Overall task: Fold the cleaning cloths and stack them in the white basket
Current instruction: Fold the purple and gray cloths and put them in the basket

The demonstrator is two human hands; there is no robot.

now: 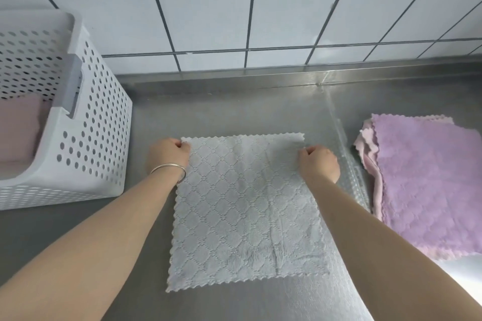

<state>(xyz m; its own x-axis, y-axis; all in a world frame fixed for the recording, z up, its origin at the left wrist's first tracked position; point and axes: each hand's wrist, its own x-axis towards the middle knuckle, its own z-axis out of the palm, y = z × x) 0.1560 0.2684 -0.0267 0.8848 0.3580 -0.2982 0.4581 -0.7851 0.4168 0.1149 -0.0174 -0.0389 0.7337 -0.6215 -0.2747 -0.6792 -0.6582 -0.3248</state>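
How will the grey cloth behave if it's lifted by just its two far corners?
The grey cloth will probably drape limp: it looks thin and lies flat with soft creases. It seems light, since the left hand and right hand pinch only its far corners. On the smooth steel counter it may slide if pushed.

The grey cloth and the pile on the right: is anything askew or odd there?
Nothing serious. The grey cloth lies flat with light creases. The pile is slightly untidy: pink edges stick out under the purple cloth on its left side.
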